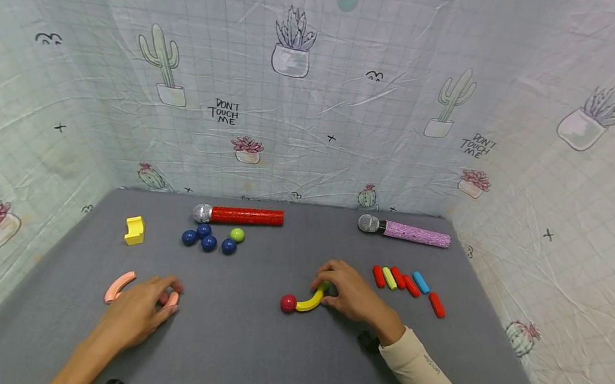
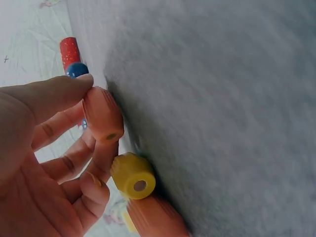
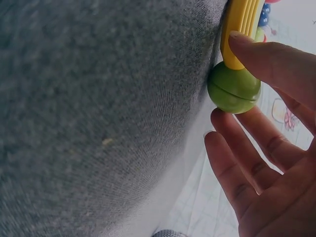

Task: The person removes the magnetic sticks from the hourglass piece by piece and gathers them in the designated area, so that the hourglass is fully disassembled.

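Observation:
My left hand (image 1: 138, 311) pinches a salmon-orange magnetic piece (image 2: 103, 116) between thumb and fingers, low over the table at left. Close under those fingers in the left wrist view lie a yellow ridged piece (image 2: 133, 175) with a round metal end and a second orange piece (image 2: 155, 217). From above, a curved orange piece (image 1: 118, 285) shows beside that hand. My right hand (image 1: 351, 293) grips a curved yellow magnetic stick (image 1: 309, 304), thumb on its side and fingertips at the green ball (image 3: 234, 89) on its near end. A red ball (image 1: 288, 303) adjoins its other end.
At the back lie a red microphone (image 1: 246, 215) and a pink microphone (image 1: 415, 233). Several blue balls (image 1: 209, 243) and a green ball (image 1: 236, 234) sit before the red one. Short coloured sticks (image 1: 411, 286) lie right; a yellow block (image 1: 134, 230) stands far left.

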Tool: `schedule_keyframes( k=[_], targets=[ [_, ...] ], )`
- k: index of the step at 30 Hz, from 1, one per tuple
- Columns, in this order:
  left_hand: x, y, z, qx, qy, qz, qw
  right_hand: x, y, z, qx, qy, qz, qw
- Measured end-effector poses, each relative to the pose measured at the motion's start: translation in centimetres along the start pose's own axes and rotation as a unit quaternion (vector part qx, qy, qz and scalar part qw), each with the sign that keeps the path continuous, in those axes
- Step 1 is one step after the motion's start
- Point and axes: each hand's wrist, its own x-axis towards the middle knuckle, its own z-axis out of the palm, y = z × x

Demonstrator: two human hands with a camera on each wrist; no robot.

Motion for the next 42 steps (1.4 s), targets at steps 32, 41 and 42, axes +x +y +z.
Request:
schedule_keyframes(
  k=[32,41,42],
  targets=[
    [6.3,13.1,6.5,-0.041,-0.069,0.198,0.9768,0.6,-3.1,2.2,-0.008,-0.011,-0.033,0.9994],
    [8.4,11.0,6.0,-0.063,-0.043,0.164,0.9835,0.4,-2.9,2.5,-0.003,-0.015,-0.024,0.9996],
    [9.0,10.7,5.7,-0.067,-0.036,0.157,0.9846,0.4,-2.9,2.5,-0.002,-0.017,-0.024,0.9996]
  ],
)
